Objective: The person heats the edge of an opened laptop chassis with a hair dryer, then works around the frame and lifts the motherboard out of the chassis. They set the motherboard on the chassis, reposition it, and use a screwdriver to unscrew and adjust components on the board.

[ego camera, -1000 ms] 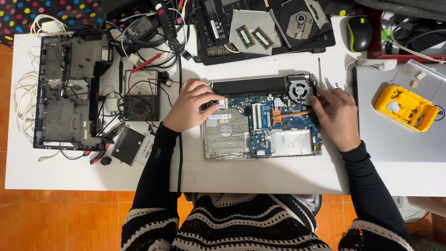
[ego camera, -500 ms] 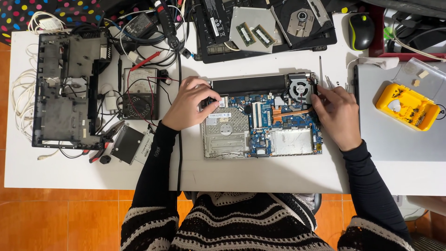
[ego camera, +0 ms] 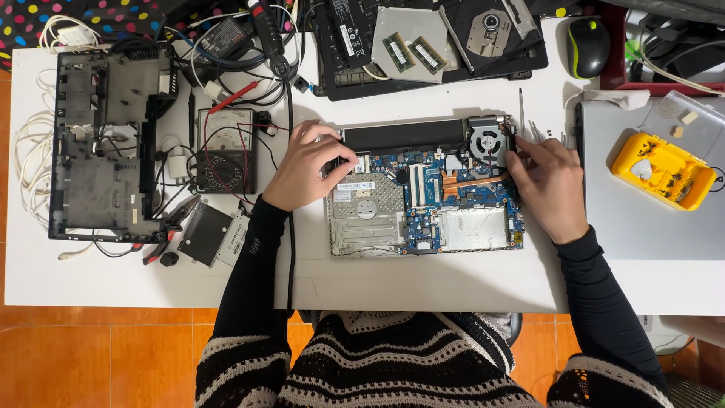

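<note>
Barely any change from before: left hand (ego camera: 306, 168) still grips the board (ego camera: 427, 195) at its top-left corner. Right hand (ego camera: 550, 183) stays pinched beside the fan (ego camera: 485, 140); can't tell on what.

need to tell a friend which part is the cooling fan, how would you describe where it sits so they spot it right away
Start at the white table and find the opened laptop board lying between the person's left hand and right hand. The cooling fan sits at the board's far right corner, just beside the right hand's fingertips. It is the only round, bladed part in a dark housing, with a copper pipe running from it across the blue circuitry.
</note>
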